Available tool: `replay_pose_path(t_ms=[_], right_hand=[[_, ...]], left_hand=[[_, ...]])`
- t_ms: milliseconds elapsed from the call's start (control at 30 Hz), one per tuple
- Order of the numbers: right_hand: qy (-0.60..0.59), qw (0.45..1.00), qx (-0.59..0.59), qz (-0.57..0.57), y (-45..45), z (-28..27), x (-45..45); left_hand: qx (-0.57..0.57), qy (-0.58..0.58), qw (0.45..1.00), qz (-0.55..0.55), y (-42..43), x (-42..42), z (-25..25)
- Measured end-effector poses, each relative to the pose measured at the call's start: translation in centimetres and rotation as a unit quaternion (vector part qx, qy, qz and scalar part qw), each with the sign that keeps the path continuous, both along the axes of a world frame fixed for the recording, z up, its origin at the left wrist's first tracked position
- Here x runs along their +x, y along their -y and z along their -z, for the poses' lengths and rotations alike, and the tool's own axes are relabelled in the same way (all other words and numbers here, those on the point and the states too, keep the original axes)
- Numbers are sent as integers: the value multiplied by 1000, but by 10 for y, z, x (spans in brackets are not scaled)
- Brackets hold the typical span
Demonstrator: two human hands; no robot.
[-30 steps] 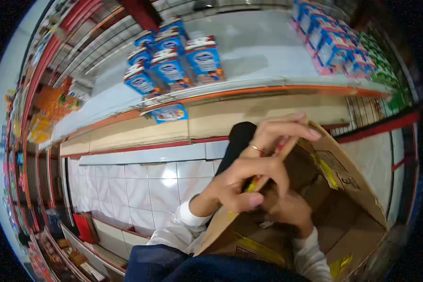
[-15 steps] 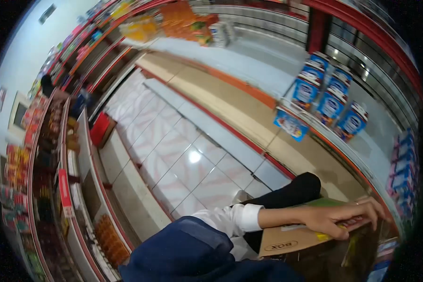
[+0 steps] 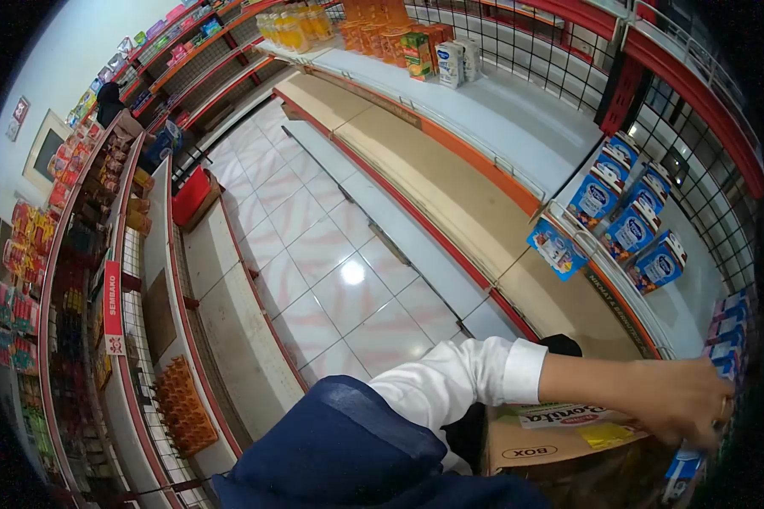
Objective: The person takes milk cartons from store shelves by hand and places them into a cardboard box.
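Observation:
My left hand (image 3: 692, 403), in a white sleeve, reaches over a cardboard box (image 3: 530, 458) at the lower right. Its fingers bend downward, and the fingertips are hidden and partly blurred, so I cannot make out what they hold. The box is open and dark inside, with "Bonita"-like lettering and "BOX" printed on its flap. Just below the fingers shows a blue and white pack (image 3: 681, 475). Close beyond the hand, blue and pink packs (image 3: 730, 327) line the shelf edge. My right hand is out of view.
Blue cartons (image 3: 632, 229) stand in rows on the white shelf (image 3: 518, 119). Farther along are white cartons (image 3: 450, 64) and yellow bottles (image 3: 295, 30). A tiled aisle (image 3: 339, 237) runs between shelves. Beyond the left rack (image 3: 102, 246) is another person (image 3: 115, 110).
My left hand has moved right, off the box flap toward the shelf edge, its fingers now bending down. The view has shifted, and more of the flap's printing shows.

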State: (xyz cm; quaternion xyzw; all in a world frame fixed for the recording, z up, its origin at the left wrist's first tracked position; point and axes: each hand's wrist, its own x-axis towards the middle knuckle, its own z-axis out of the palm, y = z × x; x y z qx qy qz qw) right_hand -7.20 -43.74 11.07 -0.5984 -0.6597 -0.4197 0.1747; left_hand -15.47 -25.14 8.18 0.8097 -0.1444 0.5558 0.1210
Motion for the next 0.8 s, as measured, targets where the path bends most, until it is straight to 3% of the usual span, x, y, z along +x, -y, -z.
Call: replay_pose_path(t_ms=[167,200,267,300,333,367,433,467,567,633,800], right_hand=[[-233,966,-10,-116,-18,1,-3],[-205,976,-16,-75,-17,0,-3],[-436,899,-36,-14,-5,24,13],[-483,873,-53,-40,-6,34,23],[-410,900,-150,14,-2,18,22],[-413,895,-168,-7,-10,9,7],[-352,928,-108,54,-20,4,-8],[-353,929,-100,58,-20,8,-8],[-367,920,-126,62,-18,0,-10],[-367,923,-105,51,-19,3,-9],[-373,920,-103,53,-19,4,-6]], left_hand=[[38,-10,998,-52,4,-7,-3],[19,-23,998,-58,-1,-13,-4],[-1,-16,1000,-26,-17,-22,-13],[-9,-2,1000,9,-29,-27,-18],[2,-75,997,-22,-44,-30,-24],[0,-90,993,-76,-56,-33,-30],[31,-55,995,-81,-94,-35,-37],[15,-120,985,-126,-106,-42,-49],[-48,-146,972,-179,-143,-41,-55],[-13,-159,960,-230,-165,-35,-54],[-79,-247,945,-201,-190,-29,-47]])
